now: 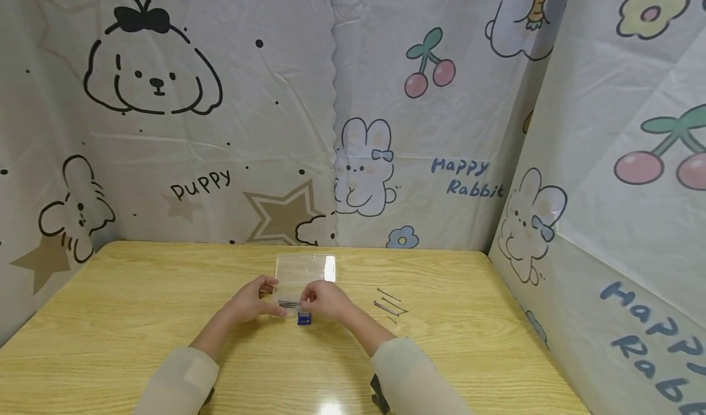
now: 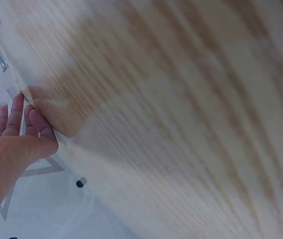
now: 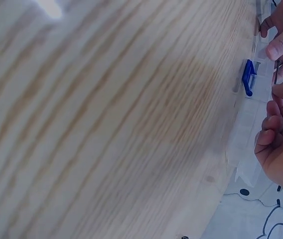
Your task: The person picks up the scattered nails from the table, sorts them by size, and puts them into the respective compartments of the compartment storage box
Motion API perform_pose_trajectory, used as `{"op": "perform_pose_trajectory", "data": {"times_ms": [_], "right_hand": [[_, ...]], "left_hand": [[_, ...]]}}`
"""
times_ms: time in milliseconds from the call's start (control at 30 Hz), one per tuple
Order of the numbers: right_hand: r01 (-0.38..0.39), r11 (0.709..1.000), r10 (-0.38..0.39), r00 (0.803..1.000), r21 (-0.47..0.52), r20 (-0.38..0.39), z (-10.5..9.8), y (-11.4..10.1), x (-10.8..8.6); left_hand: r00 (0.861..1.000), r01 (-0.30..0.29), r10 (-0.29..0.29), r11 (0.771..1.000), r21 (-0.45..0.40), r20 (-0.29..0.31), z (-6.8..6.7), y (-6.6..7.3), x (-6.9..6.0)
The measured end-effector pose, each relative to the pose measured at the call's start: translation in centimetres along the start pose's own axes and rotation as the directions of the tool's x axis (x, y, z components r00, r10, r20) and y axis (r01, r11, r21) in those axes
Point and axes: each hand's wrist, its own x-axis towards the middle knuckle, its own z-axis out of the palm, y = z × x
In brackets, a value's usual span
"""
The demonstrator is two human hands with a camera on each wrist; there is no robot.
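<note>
A clear plastic box [image 1: 314, 268] lies with its lid raised at the back and a blue latch [image 1: 304, 319] at its front. Several grey nails [image 1: 288, 304] lie side by side in the front part. My right hand [image 1: 326, 300] is over the box's right side, thumb and fingertips pinching a nail [image 3: 276, 72] in the right wrist view. At the box's left end is my left hand [image 1: 254, 300], its thumb and fingers spread and touching the box's edge. Part of the box is hidden behind the hands.
More nails [image 1: 390, 308] of different lengths lie loose on the wooden table [image 1: 463, 341], right of the box. A patterned cloth [image 1: 265, 127] hangs behind the table and along its sides. Dark objects show beside both sleeves.
</note>
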Motion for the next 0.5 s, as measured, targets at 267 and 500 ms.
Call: {"op": "perform_pose_trajectory", "data": {"times_ms": [267, 500], "right_hand": [[-0.008, 1.0, 0.008, 1.0, -0.011, 0.007, -0.18, -0.21, -0.16], [-0.018, 1.0, 0.018, 1.0, -0.01, 0.0, -0.08, -0.32, -0.22]], "left_hand": [[1.0, 0.0, 0.0, 1.0, 0.007, 0.002, -0.03, 0.05, 0.0], [1.0, -0.004, 0.004, 1.0, 0.005, 0.004, 0.01, -0.04, -0.01]]}}
